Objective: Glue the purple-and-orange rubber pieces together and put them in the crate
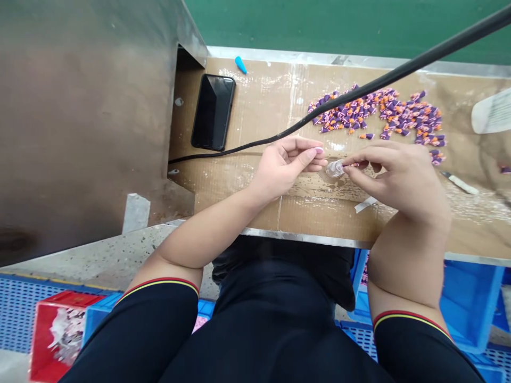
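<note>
Between the thumb and forefinger of my left hand (285, 165) is a small pink piece (318, 150), partly covered by the fingertips. My right hand (399, 175) is closed in a pinch at the mouth of a small clear cup (334, 168); a speck of dark purple shows at its fingertips, too small to name. The cup sits between both hands, close to the left fingertips. Beyond the right hand lies a spread pile of small purple, orange and pink pieces (411, 114), with one stray piece (366, 136) nearer the cup.
A black cable (279, 133) crosses above the cardboard-covered table (255, 122). At left are a phone (213, 111), a blue cone-shaped piece (240, 65) and a metal housing (88, 117). A thin knife-like tool (460, 182) and a white container (493, 113) lie right. Below stand blue (471, 298) and red bins (48, 330).
</note>
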`<state>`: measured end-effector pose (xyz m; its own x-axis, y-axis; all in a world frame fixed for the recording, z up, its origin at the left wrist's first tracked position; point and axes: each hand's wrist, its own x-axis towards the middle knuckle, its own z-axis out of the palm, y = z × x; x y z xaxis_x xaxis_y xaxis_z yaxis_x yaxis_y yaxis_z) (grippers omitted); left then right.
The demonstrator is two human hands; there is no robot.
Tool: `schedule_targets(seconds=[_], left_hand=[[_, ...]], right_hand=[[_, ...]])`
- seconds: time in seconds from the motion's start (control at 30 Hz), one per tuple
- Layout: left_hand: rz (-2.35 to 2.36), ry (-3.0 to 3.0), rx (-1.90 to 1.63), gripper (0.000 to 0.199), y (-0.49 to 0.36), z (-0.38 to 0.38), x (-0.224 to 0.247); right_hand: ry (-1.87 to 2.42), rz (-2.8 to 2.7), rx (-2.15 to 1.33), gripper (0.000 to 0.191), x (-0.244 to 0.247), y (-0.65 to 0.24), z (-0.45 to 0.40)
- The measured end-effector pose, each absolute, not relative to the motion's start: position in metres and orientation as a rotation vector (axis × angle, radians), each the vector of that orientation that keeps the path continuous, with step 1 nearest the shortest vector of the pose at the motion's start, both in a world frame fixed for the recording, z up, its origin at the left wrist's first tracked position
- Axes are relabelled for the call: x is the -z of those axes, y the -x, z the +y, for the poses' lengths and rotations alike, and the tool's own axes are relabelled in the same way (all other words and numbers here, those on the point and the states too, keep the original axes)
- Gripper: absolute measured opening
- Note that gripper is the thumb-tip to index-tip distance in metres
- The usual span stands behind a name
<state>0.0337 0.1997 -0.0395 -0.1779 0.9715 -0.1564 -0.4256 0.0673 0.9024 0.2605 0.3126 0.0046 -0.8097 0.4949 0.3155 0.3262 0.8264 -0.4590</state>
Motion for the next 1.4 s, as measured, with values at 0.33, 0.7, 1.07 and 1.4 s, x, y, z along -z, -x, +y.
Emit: schedule_targets(seconds=[0.33, 0.7, 1.07, 1.4], left_hand=[[0.935, -0.497, -1.457, 0.043, -0.036, 0.200, 0.036], [0.988, -0.476, -1.515, 0.026, -0.038, 0.198, 0.033], [1.040, -0.616, -1.483, 0.032, -0.034, 0.198, 0.040], [1.234, -0.927, -1.624, 0.049, -0.041, 0.191, 0.029]], right_hand=[[0.712, -2.105, -0.816, 0.007, -0.001, -0.231, 0.280], [0.798, -2.010, -0.639, 0.012, 0.019, -0.208, 0.263], [0.898, -2.191, -0.444, 0.018, 0.013, -0.210, 0.264], [0.839, -2.194, -0.483, 0.019, 0.016, -0.211, 0.263]])
